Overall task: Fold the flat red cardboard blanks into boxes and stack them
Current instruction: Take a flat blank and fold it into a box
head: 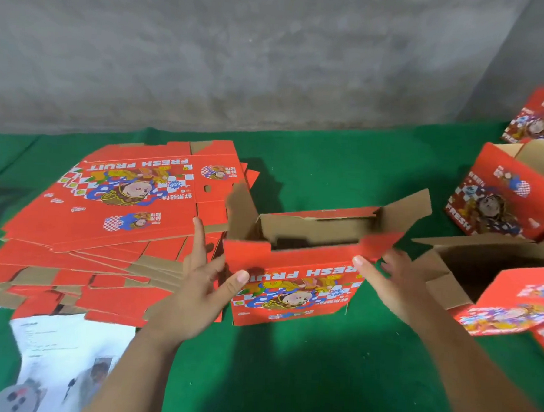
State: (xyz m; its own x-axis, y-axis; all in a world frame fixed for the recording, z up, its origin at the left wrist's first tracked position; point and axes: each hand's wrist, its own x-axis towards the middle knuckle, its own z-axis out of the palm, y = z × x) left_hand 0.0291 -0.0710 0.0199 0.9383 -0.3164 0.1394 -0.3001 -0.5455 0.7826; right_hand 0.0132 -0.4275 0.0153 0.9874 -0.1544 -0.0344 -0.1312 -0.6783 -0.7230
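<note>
Between both grips, half-folded red box (294, 289) upright on green worktop (287, 364); left hand (202, 284) released, thumb touching box front; right hand (392, 281) released, fingers straight; flat blanks (113, 203) stacked beyond left grip

Both bare forearms reaching forward from the lower edge, converging slightly. Left hand (197, 284) open, palm turned inward, index finger straight and pointing away, thumb stretched toward the right. Right hand (389, 284) open as well, fingers spread and relaxed (fingertips blurred), thumb extended leftward. Hands apart, neither curled around anything.
</note>
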